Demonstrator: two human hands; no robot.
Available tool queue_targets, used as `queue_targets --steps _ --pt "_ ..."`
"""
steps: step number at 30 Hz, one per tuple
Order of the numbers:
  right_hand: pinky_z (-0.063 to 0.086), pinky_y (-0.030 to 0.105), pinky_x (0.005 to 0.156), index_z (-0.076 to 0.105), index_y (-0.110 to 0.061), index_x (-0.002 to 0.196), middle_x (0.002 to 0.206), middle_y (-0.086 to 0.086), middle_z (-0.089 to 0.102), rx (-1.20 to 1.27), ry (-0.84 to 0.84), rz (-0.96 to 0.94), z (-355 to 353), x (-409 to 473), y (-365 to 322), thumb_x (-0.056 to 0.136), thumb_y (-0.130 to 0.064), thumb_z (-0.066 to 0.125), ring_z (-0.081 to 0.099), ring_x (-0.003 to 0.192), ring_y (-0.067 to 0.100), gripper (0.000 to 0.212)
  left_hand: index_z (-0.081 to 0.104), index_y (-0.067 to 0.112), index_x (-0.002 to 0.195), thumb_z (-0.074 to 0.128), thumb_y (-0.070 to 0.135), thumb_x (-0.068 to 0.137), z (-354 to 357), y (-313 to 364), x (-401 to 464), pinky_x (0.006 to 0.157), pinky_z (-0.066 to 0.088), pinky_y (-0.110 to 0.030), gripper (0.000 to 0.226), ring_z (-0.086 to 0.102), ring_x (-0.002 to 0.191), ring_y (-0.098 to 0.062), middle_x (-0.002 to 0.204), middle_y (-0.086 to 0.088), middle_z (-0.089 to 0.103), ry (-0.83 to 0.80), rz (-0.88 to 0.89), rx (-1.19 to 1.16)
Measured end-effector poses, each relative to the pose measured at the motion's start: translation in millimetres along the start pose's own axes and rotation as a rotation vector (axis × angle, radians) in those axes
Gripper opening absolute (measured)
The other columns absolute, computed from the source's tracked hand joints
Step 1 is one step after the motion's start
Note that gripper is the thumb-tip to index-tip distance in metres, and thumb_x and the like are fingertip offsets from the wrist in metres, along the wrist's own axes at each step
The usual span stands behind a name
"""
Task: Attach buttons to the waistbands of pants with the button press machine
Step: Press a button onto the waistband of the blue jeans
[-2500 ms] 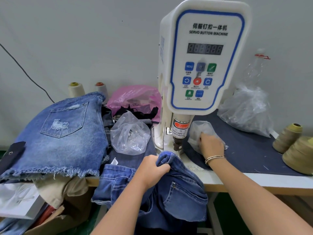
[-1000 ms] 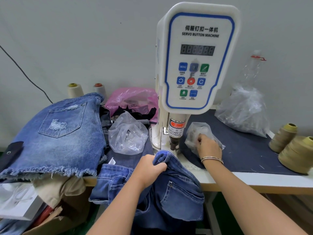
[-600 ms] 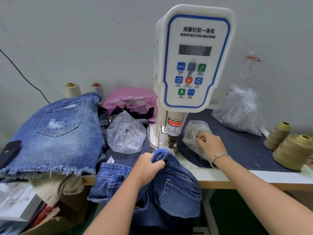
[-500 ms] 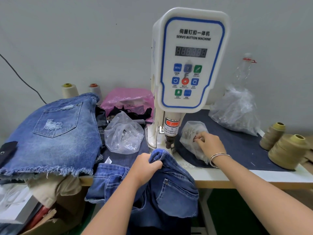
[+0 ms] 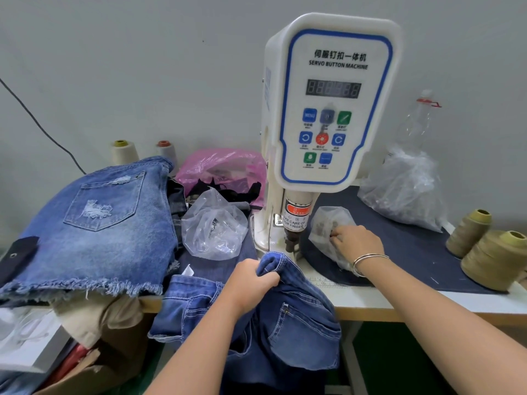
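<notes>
Denim, dark blue with pale contrast stitching, forms the pants [image 5: 288, 317] draped over the front edge of the work table [image 5: 399, 302]; a riveted pocket faces the camera and the bunched waistband rises just in front of the button press machine [image 5: 328, 109]. Left hand [image 5: 251, 280]: fingers curled into a fist around the gathered waistband fabric, holding it up near the machine's plunger [image 5: 292, 240]. Right hand [image 5: 356, 243]: wrist bearing thin bangles, fingertips drawn together inside the mouth of a small clear plastic bag [image 5: 328, 223] lying on the dark mat [image 5: 413, 252] just right of the plunger; whether a button is pinched cannot be told. Machine: white housing, blue-outlined panel lettered "SERVO BUTTON MACHINE", one digital display, eight coloured keys, red warning label on the plunger. Counts in the head view: two hands; four clear plastic bags, namely the small one, one left of the machine [image 5: 214, 226], one large at right [image 5: 405, 189], and one pink [image 5: 222, 169]; four thread cones, two pale [image 5: 122, 152] at the wall, two olive [image 5: 490, 258] at right; one pair of light, frayed denim shorts [image 5: 94, 223] at left.
</notes>
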State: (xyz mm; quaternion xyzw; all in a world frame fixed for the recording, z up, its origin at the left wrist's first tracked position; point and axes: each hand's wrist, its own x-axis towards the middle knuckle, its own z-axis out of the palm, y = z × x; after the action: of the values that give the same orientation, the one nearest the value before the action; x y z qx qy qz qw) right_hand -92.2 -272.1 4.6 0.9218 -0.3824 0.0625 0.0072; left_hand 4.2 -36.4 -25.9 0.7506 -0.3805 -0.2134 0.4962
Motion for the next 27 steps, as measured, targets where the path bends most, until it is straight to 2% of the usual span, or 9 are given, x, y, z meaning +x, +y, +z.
queue_targets --steps 4,9,11,14,16,18,20,22,27 --pt "0.04 0.029 0.068 0.065 -0.033 0.11 0.101 0.004 0.063 -0.066 0.007 -0.002 3 4 -6 0.098 -0.031 0.039 0.059 0.089 0.026 0.029 0.019 0.022 0.055 0.051 0.028 0.063 0 0 -1 0.055 0.014 -0.032 0.033 0.016 0.055 -0.013 0.055 0.005 0.018 0.001 -0.001 -0.002" --pt "0.041 0.029 0.066 0.066 -0.033 0.106 0.1 0.005 0.064 0.013 0.035 0.022 -2 -5 -9 0.096 -0.033 0.043 0.06 0.089 0.027 0.025 0.02 0.022 0.054 0.051 0.028 0.063 0 -1 0 0.055 0.014 -0.033 0.033 0.016 0.055 -0.013 0.055 0.005 0.019 0.0 0.001 0.002" --pt "0.041 0.028 0.064 0.069 -0.031 0.097 0.094 0.002 0.065 0.18 0.13 0.058 -8 -19 -9 0.093 -0.032 0.05 0.06 0.087 0.027 0.02 0.02 0.022 0.054 0.051 0.028 0.064 0 -2 0 0.055 0.014 -0.032 0.033 0.016 0.055 -0.012 0.055 0.006 0.019 -0.003 0.003 0.006" --pt "0.041 0.019 0.059 0.07 -0.025 0.076 0.071 -0.013 0.059 0.638 0.281 0.054 -17 -51 -23 0.084 -0.023 0.066 0.058 0.072 0.013 0.009 0.02 0.021 0.053 0.05 0.028 0.063 -1 -3 1 0.053 0.014 -0.03 0.033 0.016 0.055 -0.011 0.054 0.007 0.019 0.006 0.032 0.036" --pt "0.037 0.007 0.048 0.071 -0.022 0.071 0.055 -0.015 0.059 1.025 0.122 0.089 -21 -74 -42 0.081 -0.019 0.072 0.053 0.052 0.0 0.011 0.02 0.022 0.051 0.049 0.028 0.064 0 -4 0 0.052 0.013 -0.028 0.032 0.015 0.054 -0.01 0.053 0.008 0.018 0.016 0.069 0.082" --pt "0.029 0.012 0.036 0.071 -0.014 0.077 0.044 -0.012 0.048 1.366 -0.182 0.173 -21 -91 -60 0.084 -0.016 0.069 0.037 0.036 0.002 0.008 0.021 0.022 0.049 0.047 0.027 0.064 1 -5 -2 0.051 0.012 -0.028 0.031 0.015 0.053 -0.01 0.051 0.008 0.018 0.023 0.117 0.133" --pt "0.02 0.014 0.034 0.063 -0.009 0.077 0.047 -0.006 0.04 1.597 -0.388 0.234 -21 -96 -69 0.088 -0.012 0.064 0.029 0.037 0.004 0.012 0.02 0.021 0.049 0.047 0.027 0.064 3 -6 -4 0.053 0.014 -0.03 0.031 0.016 0.054 -0.011 0.051 0.007 0.019 0.03 0.142 0.164" --pt "0.021 0.014 0.033 0.058 -0.011 0.073 0.052 -0.003 0.039 1.723 -0.484 0.289 -24 -94 -73 0.09 -0.009 0.061 0.029 0.037 0.004 0.018 0.02 0.021 0.049 0.047 0.028 0.064 4 -7 -5 0.054 0.015 -0.033 0.031 0.017 0.055 -0.013 0.052 0.005 0.019 0.045 0.138 0.175" --pt "0.024 0.013 0.029 0.056 -0.009 0.079 0.051 -0.003 0.046 1.876 -0.622 0.4 -26 -87 -73 0.091 -0.01 0.058 0.032 0.032 0.003 0.013 0.02 0.021 0.049 0.047 0.029 0.062 3 -5 -3 0.055 0.014 -0.033 0.031 0.016 0.055 -0.012 0.052 0.006 0.018 0.054 0.109 0.132"
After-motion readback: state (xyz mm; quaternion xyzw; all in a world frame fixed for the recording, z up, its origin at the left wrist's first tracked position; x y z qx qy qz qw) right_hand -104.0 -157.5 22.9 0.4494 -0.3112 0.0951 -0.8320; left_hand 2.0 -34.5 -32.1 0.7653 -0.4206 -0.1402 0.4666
